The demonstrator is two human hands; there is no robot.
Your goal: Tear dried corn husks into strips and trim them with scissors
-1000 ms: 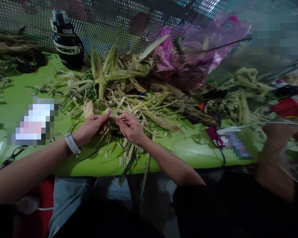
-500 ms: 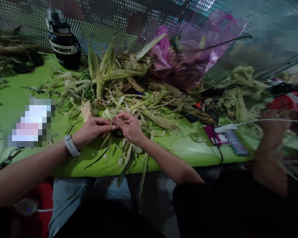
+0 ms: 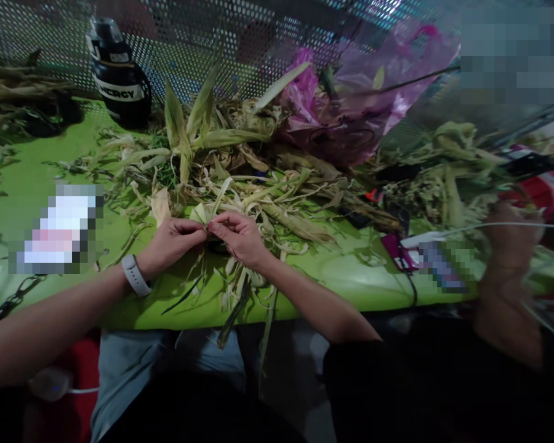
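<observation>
My left hand point(image 3: 175, 243) and my right hand point(image 3: 237, 237) meet at the front of the green table point(image 3: 337, 283). Both pinch a small pale green piece of corn husk point(image 3: 202, 213), whose folded part shows just above the fingertips. What lies right between the fingertips is partly hidden. Thin husk strips point(image 3: 235, 301) hang below my right hand and over the table edge. Just behind the hands lies a heap of dry corn husks point(image 3: 240, 184), with a large splayed husk point(image 3: 184, 144) standing up in it.
A dark bottle point(image 3: 122, 92) stands at the back left, and a phone point(image 3: 60, 227) lies at left. A pink plastic bag point(image 3: 351, 117) sits behind the heap. At right are a purple item point(image 3: 399, 252), a white cable point(image 3: 466, 230) and another person's arm point(image 3: 508, 264).
My left hand has shifted slightly right, its fingers closing nearer to my right fingertips. The husk stays between both hands. The other person's hand at right has moved a little.
</observation>
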